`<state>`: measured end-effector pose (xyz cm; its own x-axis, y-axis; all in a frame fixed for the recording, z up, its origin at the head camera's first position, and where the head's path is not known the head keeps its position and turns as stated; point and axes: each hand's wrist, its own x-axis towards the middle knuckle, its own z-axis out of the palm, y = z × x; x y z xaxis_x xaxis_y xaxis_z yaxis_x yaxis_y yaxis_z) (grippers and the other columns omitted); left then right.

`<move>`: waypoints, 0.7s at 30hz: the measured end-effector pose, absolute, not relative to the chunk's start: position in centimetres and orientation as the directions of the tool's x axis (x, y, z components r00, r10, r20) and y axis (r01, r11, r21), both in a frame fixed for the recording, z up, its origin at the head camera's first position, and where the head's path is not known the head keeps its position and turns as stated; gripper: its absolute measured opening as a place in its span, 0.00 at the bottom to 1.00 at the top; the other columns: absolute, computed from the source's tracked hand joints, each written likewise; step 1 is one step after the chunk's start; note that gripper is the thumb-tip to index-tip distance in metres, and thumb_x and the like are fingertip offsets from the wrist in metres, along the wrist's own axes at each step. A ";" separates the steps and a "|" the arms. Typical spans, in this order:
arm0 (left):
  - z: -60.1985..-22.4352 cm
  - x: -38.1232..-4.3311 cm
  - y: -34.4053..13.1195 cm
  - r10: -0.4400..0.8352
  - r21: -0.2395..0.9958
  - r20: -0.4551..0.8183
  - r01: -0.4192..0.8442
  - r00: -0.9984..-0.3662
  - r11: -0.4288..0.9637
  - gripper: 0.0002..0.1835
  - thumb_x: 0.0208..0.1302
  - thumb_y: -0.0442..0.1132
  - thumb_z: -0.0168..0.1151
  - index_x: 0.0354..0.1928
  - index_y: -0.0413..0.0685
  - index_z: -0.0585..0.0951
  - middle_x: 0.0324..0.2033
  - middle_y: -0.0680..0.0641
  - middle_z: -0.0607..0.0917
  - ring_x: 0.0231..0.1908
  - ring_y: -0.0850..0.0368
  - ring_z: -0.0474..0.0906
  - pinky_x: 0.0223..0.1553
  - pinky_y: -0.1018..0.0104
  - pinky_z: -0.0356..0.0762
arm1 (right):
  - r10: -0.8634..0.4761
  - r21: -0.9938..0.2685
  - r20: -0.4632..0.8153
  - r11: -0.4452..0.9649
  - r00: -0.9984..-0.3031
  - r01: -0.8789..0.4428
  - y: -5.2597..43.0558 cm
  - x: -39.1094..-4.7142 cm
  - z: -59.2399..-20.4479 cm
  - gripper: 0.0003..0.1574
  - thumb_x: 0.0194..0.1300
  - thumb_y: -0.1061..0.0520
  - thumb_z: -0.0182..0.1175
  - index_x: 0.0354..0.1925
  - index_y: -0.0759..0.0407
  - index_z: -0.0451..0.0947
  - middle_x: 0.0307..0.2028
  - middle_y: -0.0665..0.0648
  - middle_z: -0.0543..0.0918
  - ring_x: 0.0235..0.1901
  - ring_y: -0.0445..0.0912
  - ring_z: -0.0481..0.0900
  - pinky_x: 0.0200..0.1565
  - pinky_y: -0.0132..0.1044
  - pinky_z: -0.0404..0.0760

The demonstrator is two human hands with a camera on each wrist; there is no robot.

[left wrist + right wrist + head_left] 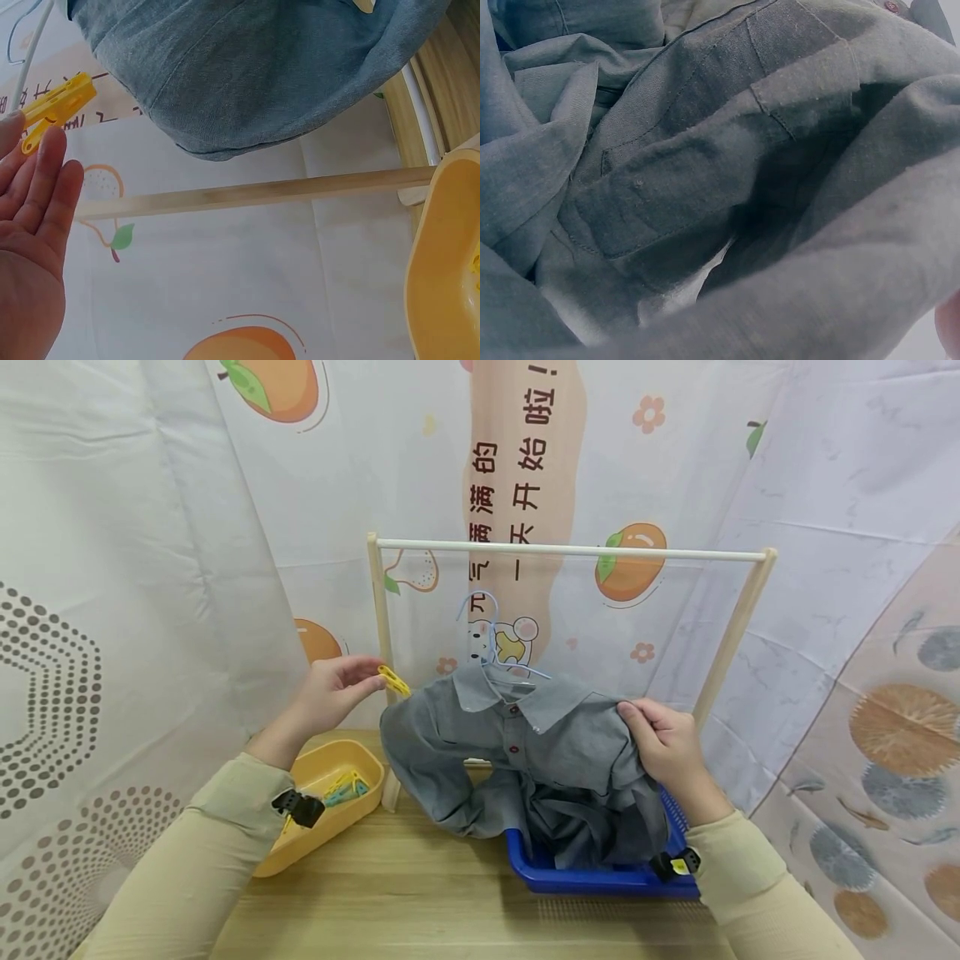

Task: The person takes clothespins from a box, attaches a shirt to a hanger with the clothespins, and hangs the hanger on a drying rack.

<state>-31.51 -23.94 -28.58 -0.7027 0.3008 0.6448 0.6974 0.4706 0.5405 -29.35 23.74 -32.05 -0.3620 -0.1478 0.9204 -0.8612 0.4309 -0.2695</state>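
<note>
A grey-blue button-up shirt [570,743] hangs in front of me with a light blue hanger [492,639] in its collar. The hanger's hook stands below the rack's rail, apart from it. My left hand [333,693] pinches a yellow clothespin [394,681] between thumb and fingers beside the shirt's left-hand shoulder. Whether its tip touches the cloth, I cannot tell. At the opposite shoulder, my right hand [667,739] grips the fabric, thumb in front. Folds of shirt [690,180] fill the right wrist view, and only a sliver of finger shows there.
A wooden rack with a white rail [570,552] stands behind the shirt. On the left, a yellow bin [330,827] holds several clothespins [347,787]. The shirt's lower part lies in a blue basket [592,887] at the right. Both containers rest on a wooden tabletop [420,902].
</note>
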 end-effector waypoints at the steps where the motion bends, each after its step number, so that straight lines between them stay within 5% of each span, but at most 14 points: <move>1: -28.6 -31.5 -24.0 0.293 0.537 0.655 0.702 -0.697 0.468 0.13 0.68 0.30 0.67 0.53 0.35 0.85 0.41 0.41 0.89 0.37 0.56 0.86 0.38 0.77 0.81 | -0.147 -0.270 0.920 0.431 -0.363 -0.861 23.7 -29.4 -32.1 0.12 0.64 0.74 0.62 0.30 0.62 0.86 0.21 0.51 0.81 0.19 0.35 0.74 0.25 0.24 0.71; 16: -28.7 -31.5 -24.1 0.267 0.560 0.682 0.721 -0.681 0.408 0.11 0.66 0.27 0.68 0.50 0.33 0.85 0.39 0.39 0.89 0.35 0.63 0.86 0.38 0.76 0.82 | -0.163 -0.286 0.908 0.431 -0.385 -0.856 23.9 -29.5 -32.1 0.11 0.69 0.70 0.61 0.31 0.62 0.86 0.20 0.49 0.80 0.18 0.35 0.73 0.24 0.25 0.71; 21: -28.6 -31.5 -23.8 0.252 0.573 0.674 0.706 -0.695 0.416 0.11 0.67 0.29 0.68 0.50 0.34 0.86 0.39 0.40 0.89 0.35 0.60 0.86 0.38 0.76 0.82 | -0.151 -0.255 0.925 0.434 -0.348 -0.864 23.2 -29.0 -31.6 0.13 0.61 0.78 0.60 0.29 0.65 0.85 0.19 0.53 0.79 0.17 0.35 0.72 0.23 0.25 0.69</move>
<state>-31.47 -23.84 -28.60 -0.6948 0.2522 0.6736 0.7063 0.4162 0.5727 -29.00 23.25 -31.58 -0.3484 -0.1508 0.9251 -0.8641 0.4342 -0.2547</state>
